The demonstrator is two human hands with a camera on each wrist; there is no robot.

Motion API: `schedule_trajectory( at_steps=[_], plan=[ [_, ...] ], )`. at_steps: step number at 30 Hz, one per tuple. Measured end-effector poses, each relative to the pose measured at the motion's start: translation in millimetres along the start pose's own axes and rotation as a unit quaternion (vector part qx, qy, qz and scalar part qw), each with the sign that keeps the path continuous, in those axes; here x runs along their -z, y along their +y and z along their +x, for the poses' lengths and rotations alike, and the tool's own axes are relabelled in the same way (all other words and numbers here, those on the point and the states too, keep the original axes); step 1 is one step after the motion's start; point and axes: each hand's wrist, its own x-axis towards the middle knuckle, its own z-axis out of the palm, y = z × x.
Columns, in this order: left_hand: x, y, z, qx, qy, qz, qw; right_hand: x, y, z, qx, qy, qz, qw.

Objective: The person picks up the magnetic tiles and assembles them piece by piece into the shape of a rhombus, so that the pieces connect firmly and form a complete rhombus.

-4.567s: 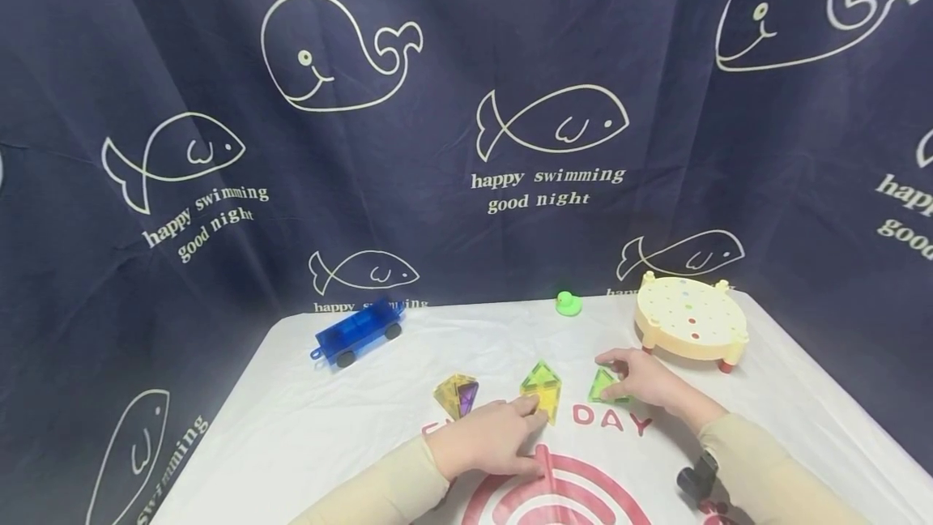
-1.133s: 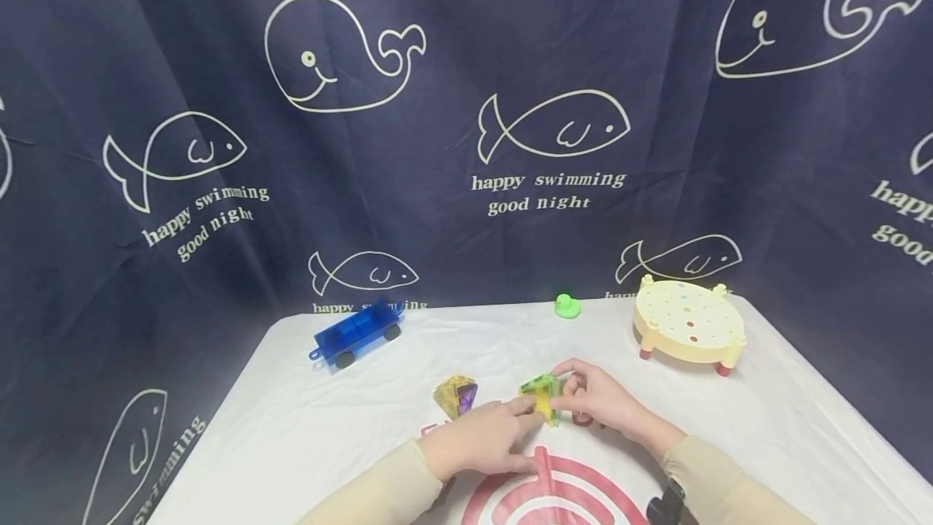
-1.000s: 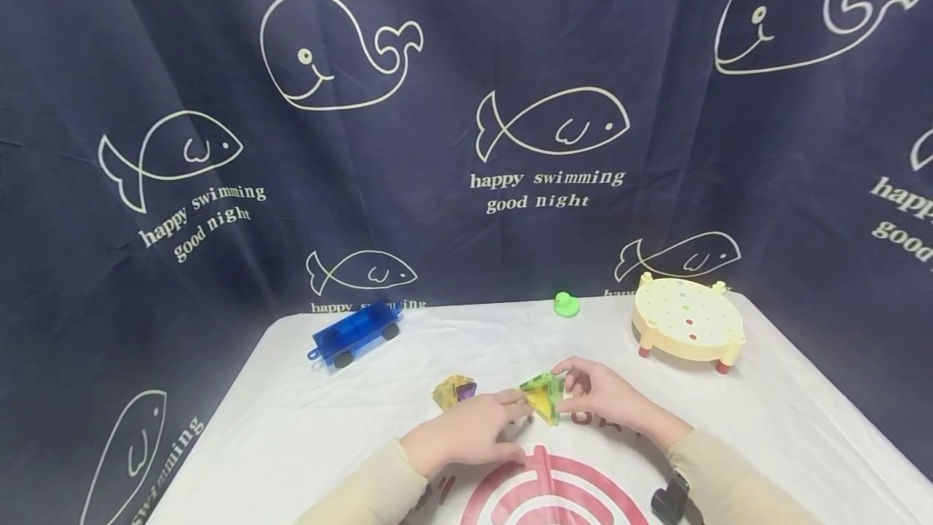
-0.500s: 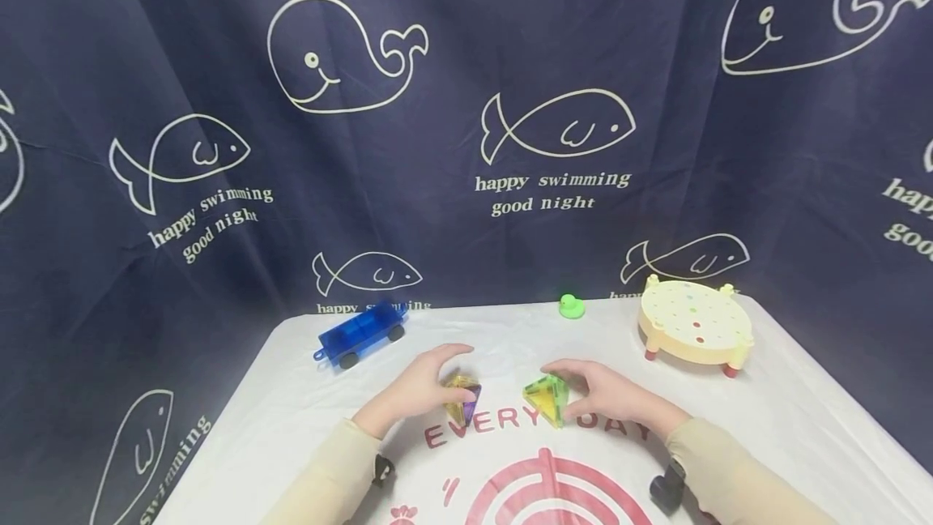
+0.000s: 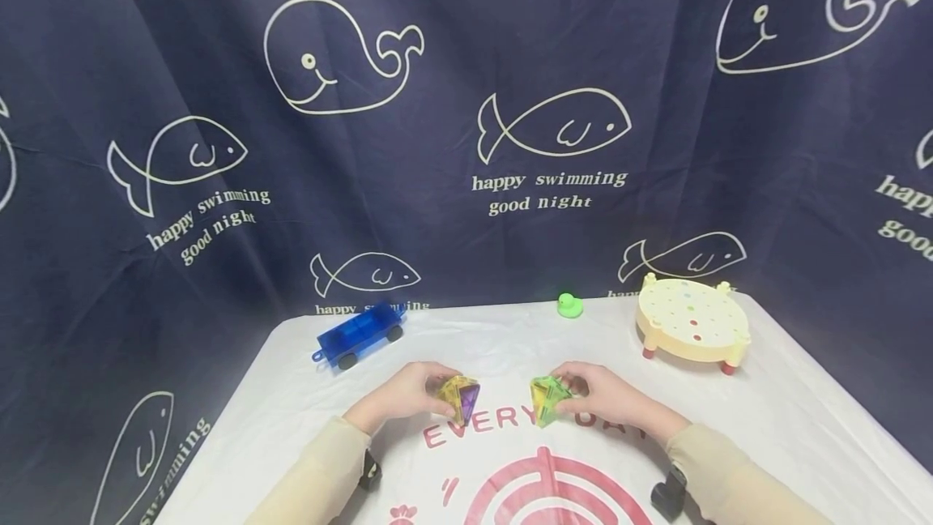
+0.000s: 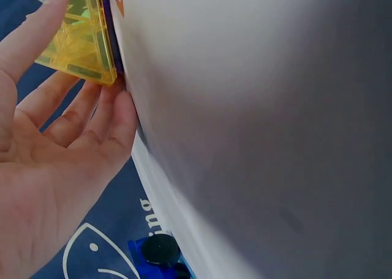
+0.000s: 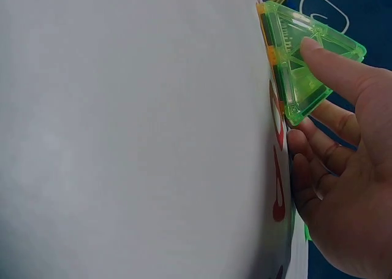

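Note:
My left hand point(image 5: 408, 391) grips a small pyramid of translucent yellow and purple triangular magnetic tiles point(image 5: 466, 403). In the left wrist view, the thumb lies on a yellow tile point(image 6: 79, 46) and the fingers are behind and below it. Facing it from the right, my right hand point(image 5: 605, 395) grips a similar green and yellow magnetic tile pyramid point(image 5: 543, 403). The right wrist view has the thumb against a green tile point(image 7: 312, 64). A gap separates the two pyramids, both low over the printed word on the white tablecloth.
A blue wheeled toy wagon point(image 5: 360, 336) stands at the back left. A green toy duck point(image 5: 569, 305) sits near the back edge, left of a round cream pegged toy table point(image 5: 691, 321) with red-tipped feet. A dark curtain point(image 5: 452, 225) hangs behind the white-covered table point(image 5: 240, 460).
The right hand brought a green tile leftward onto the yellow and green tiles. My left hand then let go of those, moved left and took hold of the yellow and purple pyramid.

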Motion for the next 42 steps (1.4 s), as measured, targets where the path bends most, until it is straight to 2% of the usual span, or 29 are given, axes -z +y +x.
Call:
schedule_trajectory(
  at_steps=[7, 18, 22, 30, 36, 42],
  plan=[
    [-1.9, 3.7, 3.3, -0.004, 0.002, -0.010, 0.9999, -1, -5, -1.5, -0.006, 0.001, -0.013, 0.9999],
    [-12.4, 22.4, 17.4, 0.029, -0.008, -0.035, 0.9989, -4, -15, 3.1, -0.033, 0.010, -0.029, 0.9990],
    [-17.6, 29.7, 23.5, 0.030, -0.007, -0.043, 0.9986, -5, -19, 5.2, -0.027, 0.014, -0.022, 0.9993],
    [-28.6, 43.1, 30.3, 0.032, -0.008, -0.038, 0.9987, -11, -14, 12.1, 0.022, 0.024, -0.052, 0.9981],
    [-33.1, 49.4, 34.8, 0.044, 0.003, -0.027, 0.9986, -11, -18, 12.4, 0.021, 0.021, -0.054, 0.9981],
    [-36.7, 52.3, 37.5, 0.040, 0.007, -0.027, 0.9988, -12, -16, 14.5, 0.013, 0.014, -0.050, 0.9986]
  ],
)
